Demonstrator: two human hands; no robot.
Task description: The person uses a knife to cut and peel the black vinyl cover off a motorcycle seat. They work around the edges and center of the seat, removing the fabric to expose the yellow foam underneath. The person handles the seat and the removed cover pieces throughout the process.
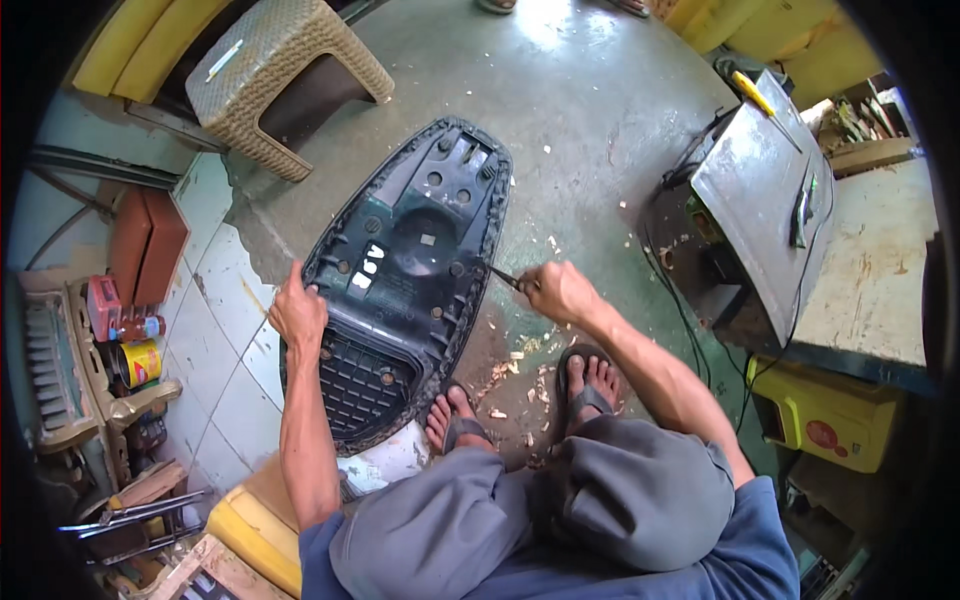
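Floor is grey-green worn concrete (600,130), glossy at the far end, giving way to dirty white square tiles (212,345) on the left. Dark fisheye rim eats the corners, so the clutter at near left is hard to sort out.

Grey flat-topped metal box (755,190) on the right, black cables hanging off it. Long black moulded-plastic seat base (405,285) in the middle, between the hands, ribbed inner side up, narrow end far; left forearm hides part of its near-left edge. Beige woven-pattern plastic stool (290,75) at far left. Yellow plastic container (825,415) at near right, partly in shadow.

Left hand (297,315): fingers curled closed on the base's left rim, undersides hidden. Right hand (560,292): fingers closed round a slim dark tool (508,279), tip at the base's right rim. Fist covers the handle; can't tell tool type, or whether the tip touches. Another person's feet (497,5) at the far edge, cut off. Pale chips (500,372) scattered near the sandals.
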